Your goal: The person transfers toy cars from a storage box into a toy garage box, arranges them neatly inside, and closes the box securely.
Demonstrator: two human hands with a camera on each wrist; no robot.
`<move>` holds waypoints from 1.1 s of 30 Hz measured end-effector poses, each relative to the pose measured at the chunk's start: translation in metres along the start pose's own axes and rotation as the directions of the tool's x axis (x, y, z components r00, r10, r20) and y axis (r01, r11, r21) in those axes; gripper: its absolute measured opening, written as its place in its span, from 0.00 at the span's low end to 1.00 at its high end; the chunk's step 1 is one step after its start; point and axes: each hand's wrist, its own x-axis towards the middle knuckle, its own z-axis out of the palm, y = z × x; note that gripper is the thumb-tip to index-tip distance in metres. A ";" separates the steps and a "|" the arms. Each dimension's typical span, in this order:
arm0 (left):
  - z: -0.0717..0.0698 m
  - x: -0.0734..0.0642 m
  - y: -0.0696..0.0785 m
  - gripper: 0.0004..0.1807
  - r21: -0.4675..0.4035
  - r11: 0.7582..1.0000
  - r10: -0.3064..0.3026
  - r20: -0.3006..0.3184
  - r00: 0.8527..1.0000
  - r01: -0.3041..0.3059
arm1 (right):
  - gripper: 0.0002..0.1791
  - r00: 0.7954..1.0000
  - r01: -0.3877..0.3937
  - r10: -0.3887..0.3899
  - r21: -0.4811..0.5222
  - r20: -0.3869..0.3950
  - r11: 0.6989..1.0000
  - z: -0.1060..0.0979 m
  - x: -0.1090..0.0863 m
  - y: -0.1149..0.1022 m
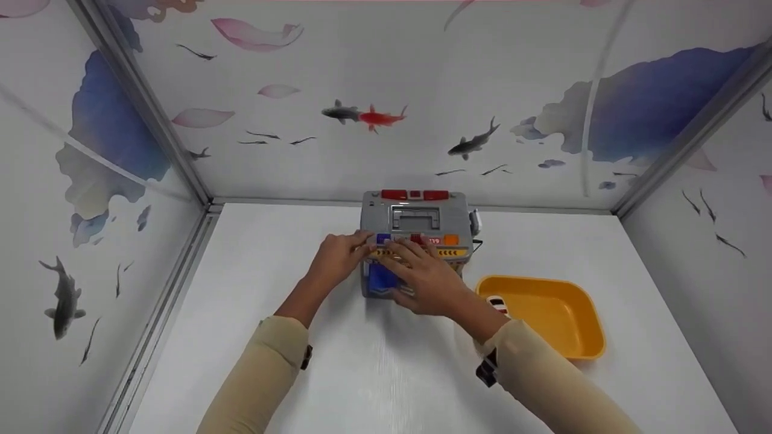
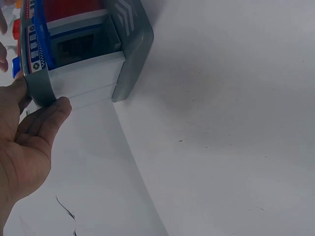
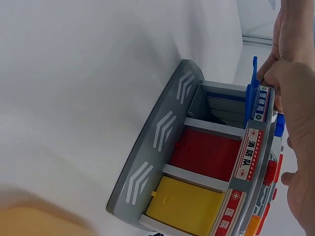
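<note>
A grey toy rescue station (image 1: 416, 220) stands near the back wall, with colored buttons along its top front edge. Its blue door (image 3: 252, 96) is swung up, exposing a grey bay. Lower down in the right wrist view, the red door (image 3: 206, 153) and yellow door (image 3: 185, 204) are closed. My left hand (image 1: 338, 256) grips the station's upper left corner, fingers against the side and thumb on top. Over the front part of the roof, my right hand (image 1: 431, 277) lies with fingers extended among the buttons and thumb in front. Its fingertips' exact contact is hidden.
A yellow tray (image 1: 561, 313) sits on the white table to the right, partly behind my right forearm. Inside its left end is a white toy car (image 1: 497, 304) with dark and red markings. Patterned panels (image 1: 386, 150) enclose the table at the back and sides.
</note>
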 end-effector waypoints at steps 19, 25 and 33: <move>0.002 0.001 0.003 0.28 -0.022 0.998 -0.059 0.012 0.998 0.059 | 0.43 0.998 -0.066 0.064 -0.046 -0.025 0.997 -0.004 -0.079 0.040; 0.001 0.003 0.004 0.28 -0.040 0.998 -0.050 0.007 0.999 0.050 | 0.40 0.991 -0.136 0.137 -0.054 0.003 0.989 -0.004 -0.107 0.059; 0.003 -0.002 0.002 0.27 -0.053 0.996 -0.073 0.017 0.997 0.074 | 0.35 0.984 -0.180 0.180 -0.010 0.010 0.984 0.000 -0.144 0.083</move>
